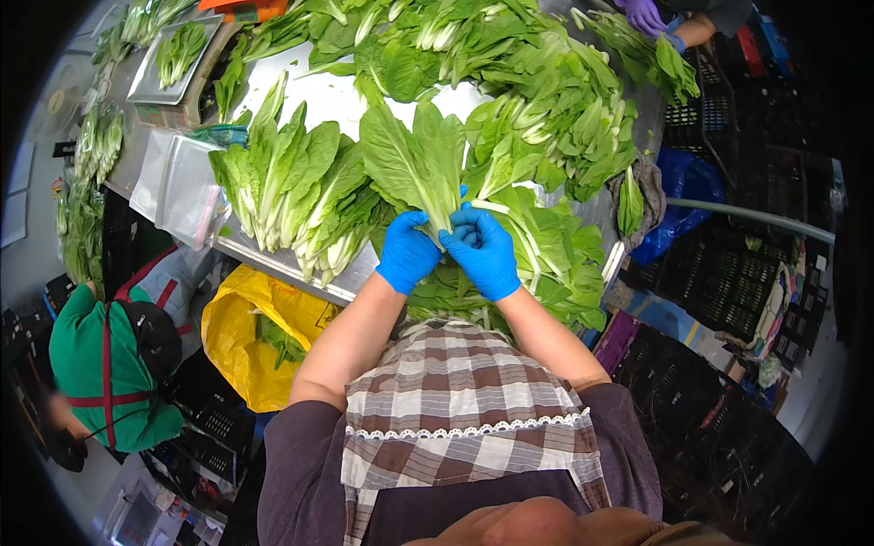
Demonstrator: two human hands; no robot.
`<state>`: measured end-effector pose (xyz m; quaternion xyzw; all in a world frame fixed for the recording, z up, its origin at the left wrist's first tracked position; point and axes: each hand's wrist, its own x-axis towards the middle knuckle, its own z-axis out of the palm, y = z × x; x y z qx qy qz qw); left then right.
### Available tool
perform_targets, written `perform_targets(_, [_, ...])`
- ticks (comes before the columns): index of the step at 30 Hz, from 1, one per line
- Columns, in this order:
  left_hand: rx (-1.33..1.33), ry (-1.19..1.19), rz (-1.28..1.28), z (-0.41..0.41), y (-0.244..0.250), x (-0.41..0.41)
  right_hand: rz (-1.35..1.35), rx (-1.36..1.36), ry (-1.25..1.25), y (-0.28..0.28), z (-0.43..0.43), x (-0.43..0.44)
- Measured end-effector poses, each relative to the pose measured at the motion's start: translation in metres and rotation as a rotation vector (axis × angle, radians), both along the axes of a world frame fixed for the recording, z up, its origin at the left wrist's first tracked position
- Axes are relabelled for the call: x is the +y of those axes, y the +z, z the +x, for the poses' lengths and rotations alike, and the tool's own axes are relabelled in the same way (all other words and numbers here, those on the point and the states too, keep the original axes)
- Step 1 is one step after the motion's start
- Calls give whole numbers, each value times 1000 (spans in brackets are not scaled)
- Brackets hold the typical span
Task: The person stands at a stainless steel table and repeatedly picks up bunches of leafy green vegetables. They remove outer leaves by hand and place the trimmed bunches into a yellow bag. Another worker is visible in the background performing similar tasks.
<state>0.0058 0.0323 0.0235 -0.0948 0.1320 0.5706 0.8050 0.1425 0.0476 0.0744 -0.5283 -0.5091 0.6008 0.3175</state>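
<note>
Both my hands wear blue disposable gloves and meet at the stem end of a leafy green vegetable head [416, 157], its broad leaves fanned away from me. My left hand [411, 251] grips the base from the left. On the other side my right hand [486, 251] has its thumb and fingers curled at the same stem. To the left lies a row of similar greens [293, 184], pale stems towards me. Loose greens [546, 252] lie beside and below my right hand. Parts of the stem are hidden behind my fingers.
A large heap of greens [546, 102] covers the far and right side of the metal table [311, 276]. Clear plastic bags [181, 188] and a scale [147, 78] are at left. A yellow bag [239, 341] hangs below the edge. Two co-workers [116, 362] are nearby. Black crates [689, 409] stand right.
</note>
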Motion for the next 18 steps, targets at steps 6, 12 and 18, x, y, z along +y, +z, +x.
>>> perform_targets(6, [-80,-61,-149,2,-19,-5,182,-186,76,1,-2,-9])
perform_targets(12, [-82,-66,-108,4,0,2,200,-152,32,-5,-3,-16])
perform_targets(18, [-38,-61,-162,1,-12,-1,98,-92,-18,7,-6,-11])
